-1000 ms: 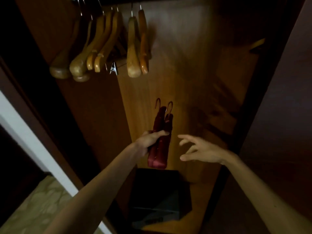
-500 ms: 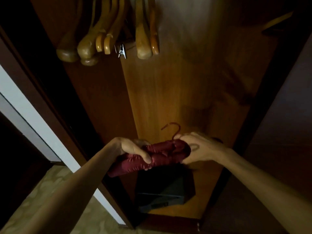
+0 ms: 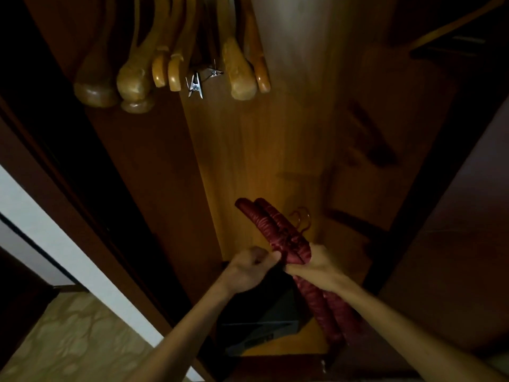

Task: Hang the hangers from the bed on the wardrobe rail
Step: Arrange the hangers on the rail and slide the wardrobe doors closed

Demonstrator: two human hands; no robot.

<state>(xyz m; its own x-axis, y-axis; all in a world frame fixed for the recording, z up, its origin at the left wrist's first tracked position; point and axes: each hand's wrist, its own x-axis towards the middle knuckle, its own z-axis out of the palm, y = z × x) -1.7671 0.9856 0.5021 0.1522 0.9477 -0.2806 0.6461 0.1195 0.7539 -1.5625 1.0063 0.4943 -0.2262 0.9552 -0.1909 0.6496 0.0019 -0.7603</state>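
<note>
Two padded hangers covered in gathered dark red satin (image 3: 278, 232) are lying side by side in front of the open wardrobe, slanting from upper left down to lower right, their thin curved metal hooks (image 3: 301, 220) pointing right toward the back panel. The right hand (image 3: 316, 264) is gripping both hangers around their middle, fingers wrapped round the padding. The left hand (image 3: 249, 267) is sitting just beside it with its fingers curled tight at the near edge of the left hanger; whether they are actually pinching the fabric I cannot tell, since the knuckles are hiding the fingertips.

The wardrobe's interior is warm orange-brown wood veneer (image 3: 248, 150), lit in a bright vertical band down the back panel and falling into shadow at both sides. At the top a row of pale varnished wooden hangers (image 3: 176, 64) is hanging close together, well above the red pair, and a small shiny metal clip (image 3: 195, 85) is dangling among them. A dark grey box (image 3: 264, 323) is sitting on the wardrobe floor beneath the forearms. At the left a dark brown door edge (image 3: 91, 188) is running diagonally, with a white frame strip (image 3: 68, 246) beside it and beige mottled flooring (image 3: 74, 343) below.
</note>
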